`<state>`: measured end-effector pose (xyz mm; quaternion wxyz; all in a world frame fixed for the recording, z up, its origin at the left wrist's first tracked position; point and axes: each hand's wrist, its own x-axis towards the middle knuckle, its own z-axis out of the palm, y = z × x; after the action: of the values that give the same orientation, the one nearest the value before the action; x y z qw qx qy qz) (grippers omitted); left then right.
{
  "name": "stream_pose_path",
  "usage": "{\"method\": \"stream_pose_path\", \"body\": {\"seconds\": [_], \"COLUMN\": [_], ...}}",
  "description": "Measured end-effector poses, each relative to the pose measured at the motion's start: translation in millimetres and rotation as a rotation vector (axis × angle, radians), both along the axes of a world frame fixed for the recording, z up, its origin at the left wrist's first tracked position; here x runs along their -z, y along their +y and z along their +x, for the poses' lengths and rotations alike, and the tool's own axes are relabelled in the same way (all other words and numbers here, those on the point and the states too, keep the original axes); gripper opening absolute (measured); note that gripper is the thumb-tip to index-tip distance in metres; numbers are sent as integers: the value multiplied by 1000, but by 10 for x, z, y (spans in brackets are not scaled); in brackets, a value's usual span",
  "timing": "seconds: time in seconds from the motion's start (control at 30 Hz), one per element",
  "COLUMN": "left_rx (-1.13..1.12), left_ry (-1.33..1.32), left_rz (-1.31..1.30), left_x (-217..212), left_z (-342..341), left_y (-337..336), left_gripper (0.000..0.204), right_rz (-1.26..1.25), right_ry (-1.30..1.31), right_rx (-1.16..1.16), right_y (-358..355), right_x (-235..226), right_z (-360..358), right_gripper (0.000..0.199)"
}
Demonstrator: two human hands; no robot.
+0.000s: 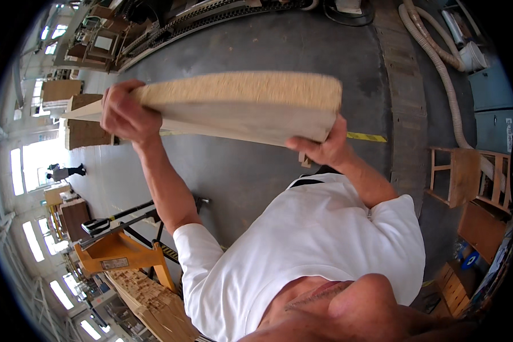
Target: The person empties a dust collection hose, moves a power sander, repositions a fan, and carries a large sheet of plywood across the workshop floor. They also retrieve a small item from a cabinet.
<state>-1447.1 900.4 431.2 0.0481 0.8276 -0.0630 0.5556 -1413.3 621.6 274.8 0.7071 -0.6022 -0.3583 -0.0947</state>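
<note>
Closest to the camera, the wearer's head (pixel 367 302) and white shirt (pixel 319 228) are seen, with a thick wooden board (pixel 239 105) held aloft before the torso. Its left part is clasped by the left hand (pixel 130 111); its lower right corner is gripped by the right hand (pixel 326 147). Stiffness and some weight are suggested by its thickness; it is judged best held near both ends. Its long axis is laid roughly left to right, narrowed in view leftward. Beneath, grey floor (pixel 233 162) is crossed by a yellow strip (pixel 367 137).
</note>
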Motion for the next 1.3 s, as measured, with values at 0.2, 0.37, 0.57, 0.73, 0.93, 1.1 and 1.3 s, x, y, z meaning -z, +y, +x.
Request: {"method": "stream_pose_path", "body": {"seconds": [0.2, 0.37, 0.57, 0.73, 0.93, 1.1, 1.3], "left_rx": [-79, -95, -185, -314, -512, -572, -593], "left_ry": [10, 23, 17, 46, 129, 150, 121], "left_rz": [-9, -53, -52, -70, -96, -140, -166], "left_x": [-49, -48, -56, 1, -96, -112, -160], "left_z": [373, 786, 1578, 2632, 3683, 4562, 5417], "left_y": [-68, -22, 124, 470, 825, 1239, 1503], "left_gripper": [31, 34, 37, 37, 43, 50, 49], "right_rz": [-70, -50, -109, -253, -267, -354, -437], "right_ry": [70, 18, 52, 153, 112, 107, 115], "right_rx": [5, 20, -3, -30, -27, -25, -24], "right_y": [-22, 49, 237, 519, 1010, 1372, 1833], "right_x": [-67, -48, -75, -109, -129, -190, -161], "right_z": [362, 835, 1813, 2957, 4225, 5133, 6162], "right_gripper": [45, 44, 45, 49, 56, 61, 66]}}
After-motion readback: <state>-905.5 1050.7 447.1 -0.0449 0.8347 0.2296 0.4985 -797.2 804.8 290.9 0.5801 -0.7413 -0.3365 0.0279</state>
